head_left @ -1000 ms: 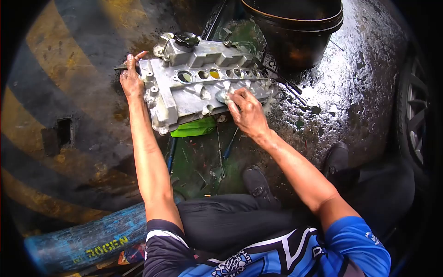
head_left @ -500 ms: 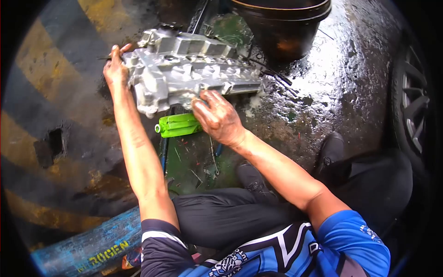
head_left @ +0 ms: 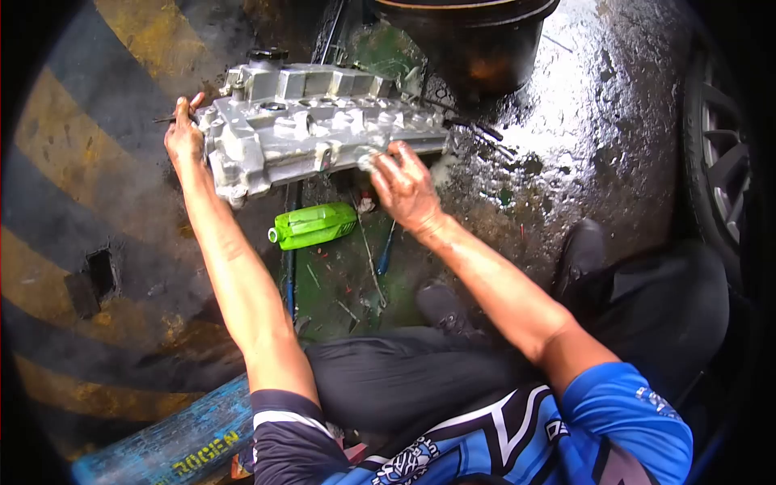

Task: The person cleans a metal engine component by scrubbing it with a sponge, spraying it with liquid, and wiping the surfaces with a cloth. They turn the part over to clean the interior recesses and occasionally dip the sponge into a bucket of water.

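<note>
Valve cover (head_left: 275, 153), of pale metal with a wet-looking shine, is held over the dark, wet floor (head_left: 558, 153), toward that floor's far side. It slants a little, its ribbed top facing up; a row of round openings runs along its length, and a black filler cap (head_left: 267, 55) sits at its far left corner. What supports it from beneath cannot be told.

The left hand (head_left: 186, 139) grips the cover's left end, thumb raised above the edge; the fingers are partly hidden. The right hand (head_left: 406, 190) is at the near long edge, right of the middle, its fingers bent and closed on a small pale wad (head_left: 366, 162) against the metal.

Just below the near edge, a bright green bottle (head_left: 315, 225) lies on its side on the floor, uncapped mouth to the left. A blue handle (head_left: 383, 263) lies to the right of it, and a blue rod (head_left: 290, 283) runs beneath its left end. Beyond the cover's far right corner stands a dark bucket (head_left: 473, 52), cut off by the view. A blue cylinder (head_left: 162, 440) with yellow lettering lies at the floor's near left corner, and a spoked wheel (head_left: 722, 162) stands along the right side.
</note>
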The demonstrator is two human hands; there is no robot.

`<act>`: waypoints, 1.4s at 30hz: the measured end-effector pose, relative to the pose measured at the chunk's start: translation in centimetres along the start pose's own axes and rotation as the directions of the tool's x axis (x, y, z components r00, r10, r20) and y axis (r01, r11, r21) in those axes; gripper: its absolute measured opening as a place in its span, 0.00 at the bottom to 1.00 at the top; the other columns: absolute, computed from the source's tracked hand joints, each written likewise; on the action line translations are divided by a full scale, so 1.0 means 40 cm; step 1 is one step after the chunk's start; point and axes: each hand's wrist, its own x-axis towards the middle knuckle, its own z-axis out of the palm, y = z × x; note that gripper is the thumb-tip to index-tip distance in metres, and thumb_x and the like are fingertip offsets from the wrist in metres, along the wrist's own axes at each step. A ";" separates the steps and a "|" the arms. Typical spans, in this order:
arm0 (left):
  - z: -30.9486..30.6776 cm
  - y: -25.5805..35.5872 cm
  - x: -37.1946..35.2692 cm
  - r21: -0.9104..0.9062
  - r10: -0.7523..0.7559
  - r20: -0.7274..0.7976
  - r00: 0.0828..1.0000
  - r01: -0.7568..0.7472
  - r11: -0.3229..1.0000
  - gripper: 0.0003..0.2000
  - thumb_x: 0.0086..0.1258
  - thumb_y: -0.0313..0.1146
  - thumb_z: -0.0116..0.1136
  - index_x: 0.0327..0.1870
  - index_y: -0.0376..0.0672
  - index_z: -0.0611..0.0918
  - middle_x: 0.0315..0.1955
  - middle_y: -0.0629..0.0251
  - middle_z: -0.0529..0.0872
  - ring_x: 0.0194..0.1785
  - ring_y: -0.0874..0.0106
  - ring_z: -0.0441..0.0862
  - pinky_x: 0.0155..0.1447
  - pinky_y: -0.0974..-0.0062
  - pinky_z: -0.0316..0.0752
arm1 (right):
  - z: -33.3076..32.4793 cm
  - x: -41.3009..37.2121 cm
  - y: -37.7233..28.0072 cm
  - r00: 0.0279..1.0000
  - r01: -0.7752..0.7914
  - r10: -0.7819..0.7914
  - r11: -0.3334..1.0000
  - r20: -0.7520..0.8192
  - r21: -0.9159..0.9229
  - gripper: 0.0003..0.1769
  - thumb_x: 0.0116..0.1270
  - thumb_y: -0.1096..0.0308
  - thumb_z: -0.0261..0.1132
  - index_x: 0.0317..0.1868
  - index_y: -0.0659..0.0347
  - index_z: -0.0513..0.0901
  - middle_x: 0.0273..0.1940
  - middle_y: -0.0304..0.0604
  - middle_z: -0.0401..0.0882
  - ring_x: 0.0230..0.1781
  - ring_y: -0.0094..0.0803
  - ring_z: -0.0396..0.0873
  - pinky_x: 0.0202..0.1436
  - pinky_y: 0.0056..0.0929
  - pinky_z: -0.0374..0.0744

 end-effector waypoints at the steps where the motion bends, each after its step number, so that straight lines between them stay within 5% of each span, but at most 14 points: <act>1: 0.001 -0.004 -0.002 -0.014 -0.011 -0.001 1.000 0.011 1.000 0.21 0.78 0.50 0.52 0.50 0.46 0.91 0.46 0.69 0.88 0.45 0.76 0.74 0.57 0.77 0.69 | -0.017 0.024 -0.028 1.000 0.013 -0.012 0.999 -0.016 0.052 0.14 0.61 0.72 0.69 0.47 0.68 0.86 0.48 0.49 0.86 0.54 0.48 0.81 0.64 0.45 0.79; 3: -0.005 -0.015 0.008 -0.160 -0.083 0.067 0.994 0.093 0.983 0.22 0.77 0.51 0.54 0.51 0.41 0.90 0.47 0.68 0.89 0.44 0.77 0.74 0.56 0.79 0.70 | -0.014 0.059 -0.099 0.999 0.025 -0.014 0.969 -0.046 0.247 0.15 0.62 0.72 0.68 0.49 0.67 0.86 0.49 0.50 0.86 0.54 0.47 0.81 0.66 0.44 0.79; 8: -0.038 -0.117 0.080 -0.138 -0.094 0.124 0.988 0.111 0.984 0.28 0.79 0.54 0.51 0.61 0.37 0.83 0.55 0.59 0.86 0.51 0.72 0.83 0.57 0.75 0.77 | -0.020 -0.008 0.041 0.999 0.040 -0.039 0.998 -0.029 0.041 0.12 0.64 0.76 0.67 0.49 0.63 0.83 0.46 0.53 0.80 0.53 0.48 0.79 0.60 0.42 0.81; 13: -0.054 -0.153 0.106 -0.126 -0.083 0.185 0.979 0.108 0.986 0.27 0.81 0.54 0.46 0.63 0.39 0.83 0.56 0.58 0.86 0.51 0.70 0.83 0.57 0.74 0.77 | -0.009 -0.012 0.079 0.943 -0.279 0.317 0.921 -0.105 0.273 0.10 0.67 0.76 0.64 0.48 0.66 0.81 0.46 0.52 0.77 0.48 0.50 0.79 0.52 0.44 0.80; 15: -0.045 -0.116 0.074 0.015 -0.039 0.146 0.989 0.037 0.999 0.28 0.81 0.56 0.43 0.62 0.41 0.84 0.56 0.58 0.86 0.51 0.70 0.83 0.57 0.73 0.77 | 0.008 -0.024 0.099 0.998 -0.054 0.053 0.999 0.021 0.004 0.11 0.64 0.76 0.65 0.47 0.69 0.81 0.45 0.53 0.77 0.51 0.53 0.77 0.59 0.43 0.80; 19: -0.034 -0.128 0.111 0.016 -0.059 0.138 0.989 0.058 0.998 0.27 0.77 0.60 0.47 0.58 0.49 0.87 0.34 0.70 0.71 0.35 0.77 0.67 0.41 0.76 0.64 | 0.018 -0.090 0.224 0.891 -0.453 0.445 0.883 0.090 0.122 0.11 0.68 0.71 0.62 0.46 0.71 0.79 0.46 0.59 0.79 0.53 0.56 0.77 0.61 0.47 0.78; 23: -0.068 -0.186 0.140 0.025 -0.102 0.101 0.990 0.100 0.995 0.26 0.75 0.63 0.49 0.54 0.56 0.90 0.17 0.78 0.60 0.22 0.82 0.55 0.29 0.79 0.53 | 0.051 -0.102 0.211 0.868 -0.491 0.494 0.869 -0.047 0.065 0.09 0.68 0.72 0.62 0.45 0.69 0.79 0.46 0.56 0.79 0.49 0.54 0.79 0.58 0.44 0.78; 24: -0.073 -0.204 0.156 0.031 -0.115 0.111 0.987 0.113 0.993 0.26 0.75 0.64 0.49 0.55 0.56 0.90 0.17 0.78 0.60 0.22 0.83 0.54 0.29 0.79 0.52 | 0.050 -0.098 0.187 0.876 -0.457 0.483 0.824 0.008 0.334 0.09 0.69 0.72 0.60 0.46 0.68 0.79 0.46 0.57 0.79 0.49 0.54 0.79 0.57 0.45 0.79; 29: -0.060 -0.160 0.089 0.588 0.372 0.111 0.922 -0.363 0.723 0.25 0.83 0.53 0.35 0.57 0.58 0.88 0.36 0.64 0.85 0.35 0.68 0.79 0.46 0.68 0.74 | 0.030 -0.142 0.294 0.827 -0.560 0.562 0.819 0.019 0.123 0.11 0.69 0.70 0.59 0.46 0.67 0.82 0.45 0.61 0.80 0.48 0.53 0.81 0.55 0.46 0.80; 30: -0.059 -0.130 0.068 0.685 0.327 0.189 0.926 -0.363 0.632 0.24 0.85 0.47 0.32 0.61 0.57 0.85 0.53 0.59 0.85 0.50 0.59 0.83 0.59 0.61 0.73 | 0.010 -0.132 0.317 0.726 -0.688 0.685 0.721 0.065 0.087 0.12 0.68 0.69 0.60 0.47 0.67 0.82 0.46 0.61 0.82 0.51 0.55 0.81 0.56 0.47 0.80; 34: -0.059 -0.131 0.075 0.533 0.270 0.250 0.930 -0.365 0.764 0.22 0.84 0.43 0.34 0.66 0.53 0.81 0.56 0.59 0.86 0.59 0.61 0.83 0.65 0.66 0.71 | -0.001 -0.059 0.359 0.510 -0.854 0.853 0.486 0.112 0.187 0.17 0.66 0.66 0.63 0.52 0.67 0.83 0.49 0.61 0.83 0.55 0.55 0.81 0.61 0.45 0.77; 37: -0.050 -0.153 0.086 0.529 0.426 0.310 0.850 -0.527 0.665 0.22 0.85 0.43 0.34 0.65 0.50 0.81 0.57 0.59 0.85 0.62 0.65 0.81 0.68 0.70 0.70 | 0.030 -0.049 0.364 0.752 -0.659 0.658 0.747 0.039 0.092 0.18 0.70 0.60 0.65 0.54 0.62 0.84 0.52 0.60 0.81 0.55 0.54 0.80 0.63 0.44 0.76; 38: -0.046 -0.165 0.084 0.336 0.342 0.264 0.902 -0.418 0.844 0.21 0.84 0.42 0.35 0.65 0.48 0.81 0.61 0.60 0.84 0.65 0.68 0.79 0.69 0.72 0.69 | 0.035 -0.059 0.351 0.771 -0.612 0.594 0.791 0.232 0.007 0.17 0.71 0.62 0.63 0.56 0.61 0.84 0.53 0.59 0.79 0.58 0.55 0.77 0.66 0.44 0.74; 42: -0.043 -0.155 0.083 0.424 0.230 0.234 0.944 -0.313 0.850 0.22 0.84 0.42 0.35 0.66 0.48 0.80 0.64 0.61 0.81 0.68 0.66 0.77 0.71 0.71 0.67 | 0.059 -0.096 0.378 0.740 -0.655 0.634 0.755 0.223 0.028 0.16 0.71 0.66 0.60 0.52 0.67 0.84 0.51 0.61 0.82 0.54 0.56 0.79 0.65 0.46 0.76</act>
